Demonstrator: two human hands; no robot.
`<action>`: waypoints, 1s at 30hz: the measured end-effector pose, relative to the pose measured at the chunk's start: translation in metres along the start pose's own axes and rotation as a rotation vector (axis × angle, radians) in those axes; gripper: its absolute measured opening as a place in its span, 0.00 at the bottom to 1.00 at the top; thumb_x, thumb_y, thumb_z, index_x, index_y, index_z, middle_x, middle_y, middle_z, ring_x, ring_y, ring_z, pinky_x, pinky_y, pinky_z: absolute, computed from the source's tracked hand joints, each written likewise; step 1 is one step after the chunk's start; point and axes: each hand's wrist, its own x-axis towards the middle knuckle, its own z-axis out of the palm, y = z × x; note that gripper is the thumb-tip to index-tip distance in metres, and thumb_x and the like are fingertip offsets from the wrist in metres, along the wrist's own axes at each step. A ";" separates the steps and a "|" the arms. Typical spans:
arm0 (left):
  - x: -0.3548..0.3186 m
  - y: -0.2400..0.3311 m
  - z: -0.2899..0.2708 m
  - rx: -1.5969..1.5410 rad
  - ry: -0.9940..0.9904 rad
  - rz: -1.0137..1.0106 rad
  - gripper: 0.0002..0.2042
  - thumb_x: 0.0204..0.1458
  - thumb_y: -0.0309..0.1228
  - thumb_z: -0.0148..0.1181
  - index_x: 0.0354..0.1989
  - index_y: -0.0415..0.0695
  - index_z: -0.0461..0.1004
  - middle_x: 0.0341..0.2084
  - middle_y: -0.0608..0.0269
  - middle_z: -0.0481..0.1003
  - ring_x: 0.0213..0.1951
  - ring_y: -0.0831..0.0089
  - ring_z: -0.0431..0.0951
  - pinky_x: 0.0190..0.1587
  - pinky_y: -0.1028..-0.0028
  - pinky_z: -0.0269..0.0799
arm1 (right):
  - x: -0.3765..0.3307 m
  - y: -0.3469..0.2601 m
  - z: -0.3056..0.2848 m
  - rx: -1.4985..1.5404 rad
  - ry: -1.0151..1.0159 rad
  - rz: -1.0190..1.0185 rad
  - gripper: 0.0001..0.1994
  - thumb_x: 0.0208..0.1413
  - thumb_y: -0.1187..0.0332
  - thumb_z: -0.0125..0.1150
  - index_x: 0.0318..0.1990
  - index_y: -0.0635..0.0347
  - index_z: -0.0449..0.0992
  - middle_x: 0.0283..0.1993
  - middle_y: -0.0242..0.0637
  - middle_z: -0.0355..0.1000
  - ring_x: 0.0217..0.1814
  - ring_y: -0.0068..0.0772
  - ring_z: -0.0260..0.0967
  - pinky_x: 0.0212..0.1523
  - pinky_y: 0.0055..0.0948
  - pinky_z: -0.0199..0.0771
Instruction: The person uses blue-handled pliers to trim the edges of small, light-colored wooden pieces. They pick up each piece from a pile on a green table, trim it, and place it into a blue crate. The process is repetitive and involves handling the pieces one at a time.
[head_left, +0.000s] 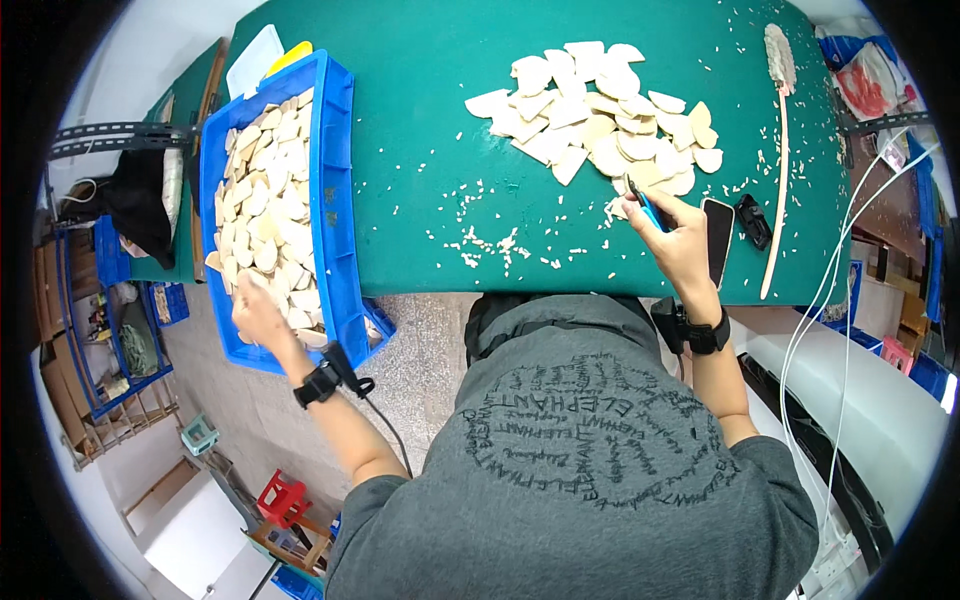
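Observation:
At the left, my left hand [260, 316] reaches over the near part of a blue plastic crate [338, 190]. Its fingertips are among the pale, flat, rounded pieces [262, 205] that fill the crate; a blur hides whether they grip one. My right hand [677, 245] is closed around a slim blue-handled tool [648, 211] with a dark tip, its exact kind unclear. That tip points toward the near edge of a loose heap of similar flat cream pieces [590, 110] on the green table [430, 110]. Both wrists wear black bands with devices.
Small pale scraps [500, 245] are scattered over the tabletop. Right of my right hand lie a phone [717, 235], a black object [753, 222] and a long-handled brush [780, 150]. White cables [830, 260] hang at the right. A red stool [283, 498] stands on the floor.

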 end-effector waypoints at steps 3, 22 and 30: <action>0.017 -0.019 -0.015 0.518 0.012 0.111 0.23 0.57 0.48 0.49 0.41 0.37 0.78 0.33 0.54 0.78 0.36 0.61 0.76 0.41 0.65 0.68 | -0.004 0.006 -0.011 -0.055 0.008 0.041 0.15 0.48 0.64 0.68 0.40 0.67 0.79 0.29 0.38 0.77 0.29 0.21 0.71 0.31 0.20 0.70; -0.252 0.230 0.334 -0.321 -1.020 0.713 0.08 0.50 0.32 0.58 0.31 0.40 0.76 0.28 0.59 0.76 0.36 0.63 0.76 0.38 0.66 0.72 | -0.027 0.042 -0.084 -0.076 0.271 0.167 0.15 0.45 0.66 0.70 0.39 0.67 0.78 0.32 0.42 0.76 0.29 0.27 0.73 0.33 0.24 0.72; -0.233 0.212 0.241 -1.115 -1.397 -0.552 0.15 0.53 0.31 0.57 0.47 0.39 0.63 0.38 0.54 0.74 0.39 0.64 0.79 0.45 0.63 0.78 | 0.012 0.025 -0.078 -0.034 0.067 0.084 0.16 0.46 0.65 0.69 0.39 0.67 0.78 0.35 0.43 0.77 0.34 0.27 0.75 0.37 0.24 0.73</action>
